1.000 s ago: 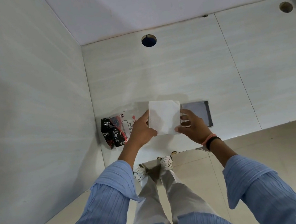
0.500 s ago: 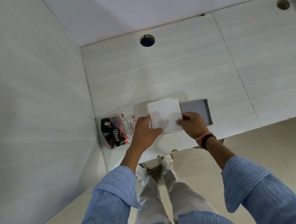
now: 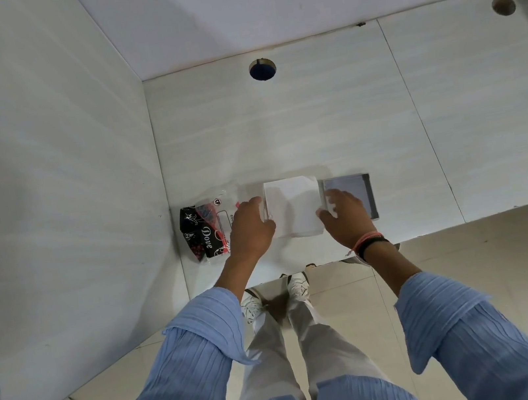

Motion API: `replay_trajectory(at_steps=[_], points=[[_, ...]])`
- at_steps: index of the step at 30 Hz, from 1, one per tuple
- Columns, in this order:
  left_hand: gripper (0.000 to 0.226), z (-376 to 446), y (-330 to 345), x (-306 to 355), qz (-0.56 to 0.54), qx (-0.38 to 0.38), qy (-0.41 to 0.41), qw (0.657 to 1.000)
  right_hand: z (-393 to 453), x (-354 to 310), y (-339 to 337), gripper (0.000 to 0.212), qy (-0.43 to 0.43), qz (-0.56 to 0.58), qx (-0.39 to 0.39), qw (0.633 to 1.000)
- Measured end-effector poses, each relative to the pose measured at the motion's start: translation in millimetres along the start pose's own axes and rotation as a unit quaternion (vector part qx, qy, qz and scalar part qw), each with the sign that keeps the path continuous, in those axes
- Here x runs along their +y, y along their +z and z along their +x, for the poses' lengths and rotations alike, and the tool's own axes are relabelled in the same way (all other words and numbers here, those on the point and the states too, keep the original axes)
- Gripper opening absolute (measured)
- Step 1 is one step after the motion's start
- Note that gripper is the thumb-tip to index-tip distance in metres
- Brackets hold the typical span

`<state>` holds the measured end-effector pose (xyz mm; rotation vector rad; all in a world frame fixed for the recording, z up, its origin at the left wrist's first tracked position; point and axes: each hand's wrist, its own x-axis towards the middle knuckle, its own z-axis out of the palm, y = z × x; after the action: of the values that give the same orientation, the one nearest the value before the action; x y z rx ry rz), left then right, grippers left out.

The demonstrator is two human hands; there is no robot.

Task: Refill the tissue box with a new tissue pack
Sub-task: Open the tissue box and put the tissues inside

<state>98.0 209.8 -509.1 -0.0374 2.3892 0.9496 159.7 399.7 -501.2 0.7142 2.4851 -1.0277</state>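
Note:
A white stack of tissues (image 3: 293, 207) lies flat near the desk's front edge, held between both hands. My left hand (image 3: 249, 228) grips its left side and my right hand (image 3: 344, 214) grips its right side. Left of the stack lies an empty clear plastic wrapper with a black and red Dove print (image 3: 203, 230), partly under my left hand. Right of the stack, a grey square tissue box (image 3: 356, 190) sits partly hidden behind my right hand.
The white desk (image 3: 312, 123) has a partition wall (image 3: 65, 196) on the left and a back wall. Cable holes (image 3: 262, 69) (image 3: 503, 5) sit near the back. The desk's front edge runs just under my wrists.
The tissue stack was tilted a second ago and now lies square between my hands. My right hand has shifted from the stack's lower right corner to its right edge.

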Motion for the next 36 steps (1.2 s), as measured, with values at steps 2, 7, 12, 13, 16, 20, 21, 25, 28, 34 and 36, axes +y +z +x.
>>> replay_trajectory(at_steps=[2,7,12,13,16,20,21,25,28,34,36], points=[[0.037,3,1,3,-0.008,0.014,-0.021,1.000,2,-5,0,0.046,-0.020,-0.015,-0.005,1.000],[0.016,6,7,7,-0.038,0.005,-0.052,0.998,-1,-17,8,0.048,0.042,0.031,-0.036,0.998],[0.026,1,5,8,-0.048,0.015,-0.039,0.998,-4,-16,16,0.048,0.033,0.015,-0.041,0.999],[0.038,1,4,7,-0.041,0.021,-0.032,0.998,-5,-17,14,0.044,0.030,0.010,-0.039,0.999],[0.047,4,2,4,-0.021,0.033,-0.021,0.999,-4,-18,7,0.031,0.004,-0.033,-0.048,0.998],[0.013,5,5,4,-0.002,0.024,-0.013,1.000,-5,-17,4,0.030,-0.051,-0.124,-0.092,0.987],[0.007,5,6,4,0.006,0.022,-0.011,1.000,-6,-18,4,0.034,-0.063,-0.145,-0.115,0.981],[0.011,3,7,5,0.041,0.006,0.003,0.999,-8,-17,1,0.037,-0.085,-0.197,-0.135,0.967],[0.028,4,5,6,0.112,0.018,0.063,0.992,-3,-14,-4,0.032,-0.105,-0.209,-0.040,0.971],[0.044,16,7,10,0.191,-0.092,0.196,0.957,15,-15,-4,0.038,-0.117,-0.219,-0.071,0.966],[0.042,19,11,9,0.243,-0.105,0.197,0.944,19,-14,-1,0.040,-0.110,-0.242,-0.097,0.959]])
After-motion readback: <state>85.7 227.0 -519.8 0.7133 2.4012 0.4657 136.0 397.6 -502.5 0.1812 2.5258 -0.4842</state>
